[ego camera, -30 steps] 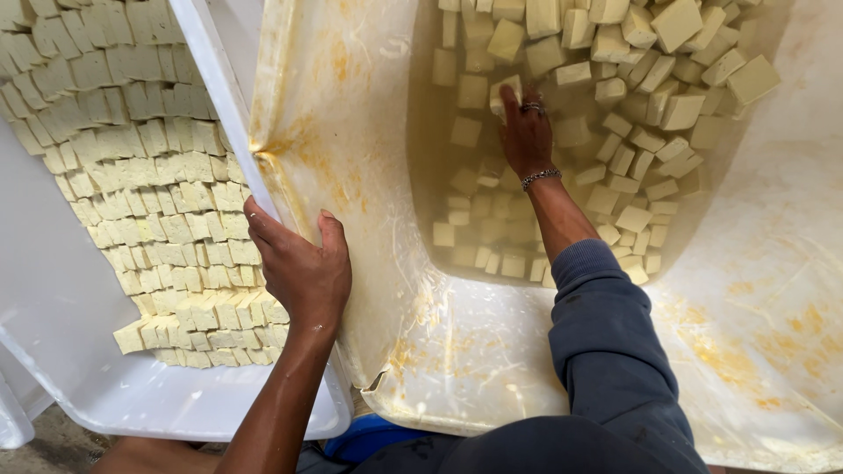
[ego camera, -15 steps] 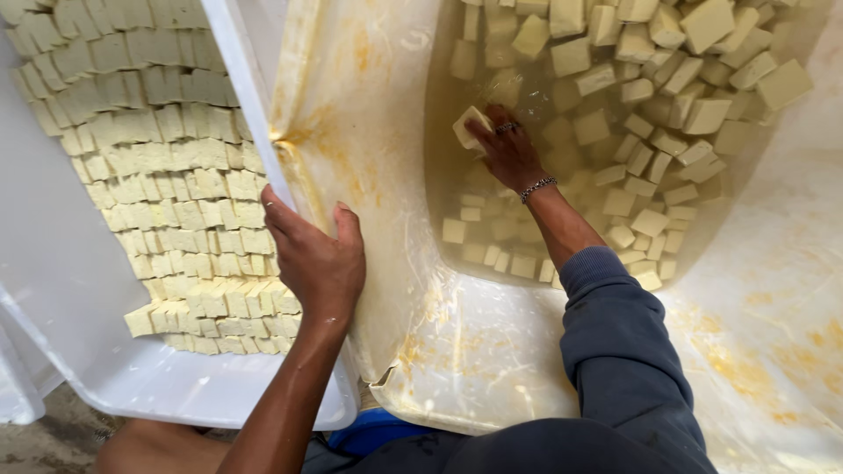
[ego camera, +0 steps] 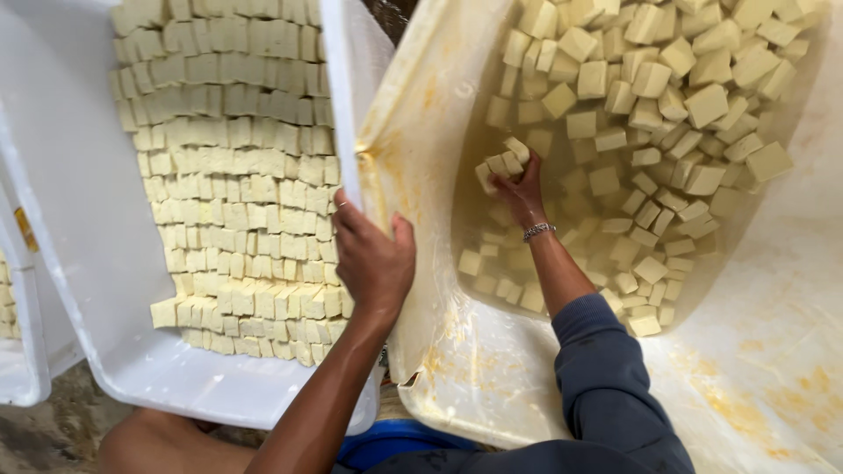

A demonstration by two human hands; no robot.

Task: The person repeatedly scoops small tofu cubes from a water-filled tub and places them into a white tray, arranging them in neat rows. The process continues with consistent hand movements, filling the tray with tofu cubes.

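Note:
My left hand (ego camera: 373,254) grips the rim of a large stained white tub (ego camera: 413,158), fingers curled over its edge. Inside the tub, yellowish liquid holds several pale yellow cubes (ego camera: 667,96), floating and sunk. My right hand (ego camera: 520,189), a beaded bracelet on the wrist and a dark blue sleeve pushed up the forearm, is lifted out of the liquid and holds a small stack of cubes (ego camera: 502,161) near the tub's left wall.
A white rectangular tray (ego camera: 79,202) lies to the left, packed with rows of the same cubes (ego camera: 237,167). Another white tray edge (ego camera: 22,351) shows at far left. A blue container (ego camera: 395,439) sits below, by my knee (ego camera: 149,439).
My right hand has risen from the liquid with a stack of cubes gathered in its fingers. My left hand stays on the tub rim. The view has shifted slightly.

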